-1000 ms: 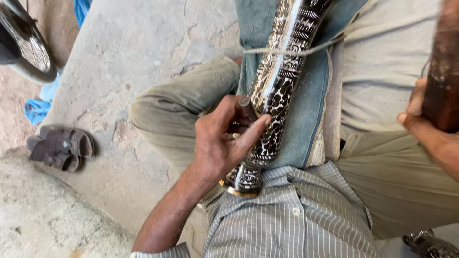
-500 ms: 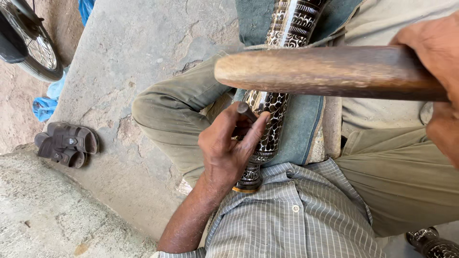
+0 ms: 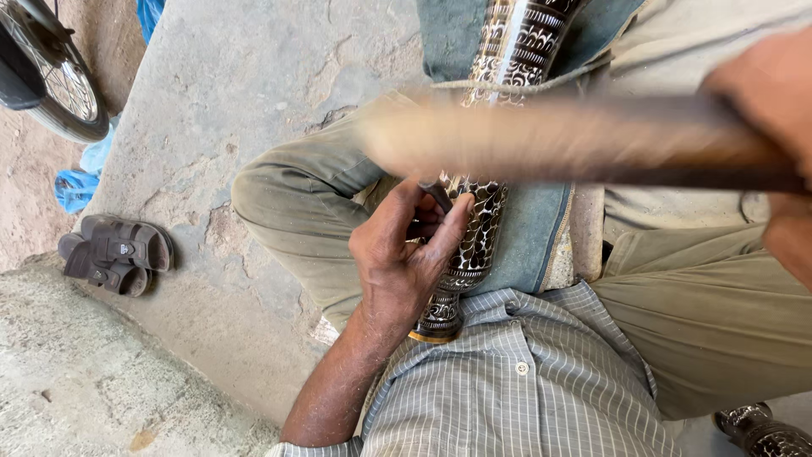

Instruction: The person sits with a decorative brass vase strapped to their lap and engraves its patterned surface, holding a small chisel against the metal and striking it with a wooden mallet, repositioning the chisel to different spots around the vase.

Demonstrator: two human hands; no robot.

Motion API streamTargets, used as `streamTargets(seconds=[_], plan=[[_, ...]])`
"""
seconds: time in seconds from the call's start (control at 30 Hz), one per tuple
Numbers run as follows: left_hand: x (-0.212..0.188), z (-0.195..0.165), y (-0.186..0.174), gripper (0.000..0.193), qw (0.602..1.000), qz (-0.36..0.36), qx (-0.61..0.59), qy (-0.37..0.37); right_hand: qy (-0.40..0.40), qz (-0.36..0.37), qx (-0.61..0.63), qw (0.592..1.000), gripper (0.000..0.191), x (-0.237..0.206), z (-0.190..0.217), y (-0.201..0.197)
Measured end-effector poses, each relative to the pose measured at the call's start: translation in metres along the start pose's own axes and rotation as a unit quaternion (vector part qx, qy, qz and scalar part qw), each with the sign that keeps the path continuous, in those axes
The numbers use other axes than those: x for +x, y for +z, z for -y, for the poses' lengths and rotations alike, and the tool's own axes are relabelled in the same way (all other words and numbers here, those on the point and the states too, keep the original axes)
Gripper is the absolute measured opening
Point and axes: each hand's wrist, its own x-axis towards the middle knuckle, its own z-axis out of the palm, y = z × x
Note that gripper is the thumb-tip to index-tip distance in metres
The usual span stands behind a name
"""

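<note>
Swung lower since a moment ago, the wooden mallet (image 3: 575,140) now blurs just above the chisel (image 3: 436,195). Left hand (image 3: 404,258) pinches that thin chisel against the engraved black-and-silver vase (image 3: 478,241) lying across the lap; right hand (image 3: 774,135) grips the mallet's handle.

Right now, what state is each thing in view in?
Vase: lying across the lap, on blue cloth.
Chisel: pinched in the left hand, tip against the vase.
Wooden mallet: motion-blurred, gripped by the right hand, above the chisel.
Sandals: paired on the ground, unworn.
Wheel: upright at the frame's edge.
</note>
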Motion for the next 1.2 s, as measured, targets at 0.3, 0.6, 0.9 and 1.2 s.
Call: streamTargets(seconds=[0.3,0.6,0.9,1.2], plan=[[0.002,-0.006,0.001,0.039,0.998,-0.001,-0.046,-0.039,0.084,0.080,-0.054,0.992,0.056,0.016,0.019,-0.008],[0.002,-0.004,0.000,0.035,0.997,0.004,-0.064,-0.038,-0.054,-0.033,-0.065,0.996,0.046,0.009,0.004,-0.003],[0.003,-0.005,-0.001,0.032,0.999,0.004,-0.048,-0.024,-0.075,-0.016,-0.058,0.995,0.059,0.000,0.003,0.000],[0.004,-0.005,-0.001,0.036,0.998,0.012,-0.043,-0.038,0.032,0.109,-0.109,0.988,0.061,-0.006,-0.040,0.012]])
